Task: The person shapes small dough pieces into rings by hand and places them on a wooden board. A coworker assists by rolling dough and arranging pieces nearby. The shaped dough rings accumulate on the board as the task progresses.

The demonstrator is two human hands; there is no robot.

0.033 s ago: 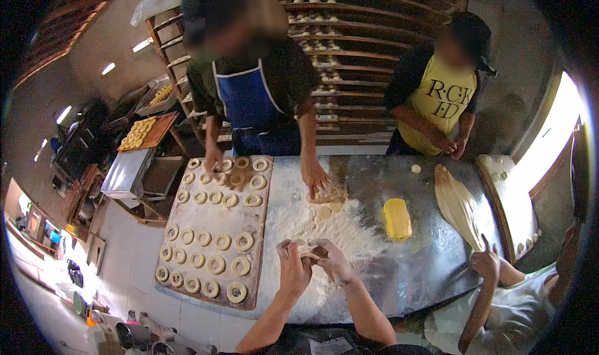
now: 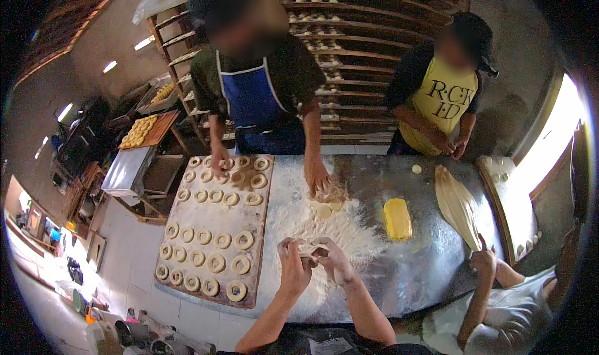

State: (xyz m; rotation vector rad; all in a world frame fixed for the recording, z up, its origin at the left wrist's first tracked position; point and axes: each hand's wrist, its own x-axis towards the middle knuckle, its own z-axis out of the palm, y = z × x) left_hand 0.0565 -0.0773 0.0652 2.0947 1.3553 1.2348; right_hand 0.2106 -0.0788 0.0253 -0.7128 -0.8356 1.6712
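We see our left hand point(image 2: 293, 264) and right hand point(image 2: 332, 259) dusted matt with flour around soft pale dough point(image 2: 310, 249), over a dull grey metal table point(image 2: 430, 267) powdered white, beside a rough wooden board point(image 2: 190, 230) and a glossy yellow butter block point(image 2: 397, 219).

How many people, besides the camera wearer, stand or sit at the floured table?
3: one in a blue apron across the table, one in a yellow shirt far right, one in white at the near right corner.
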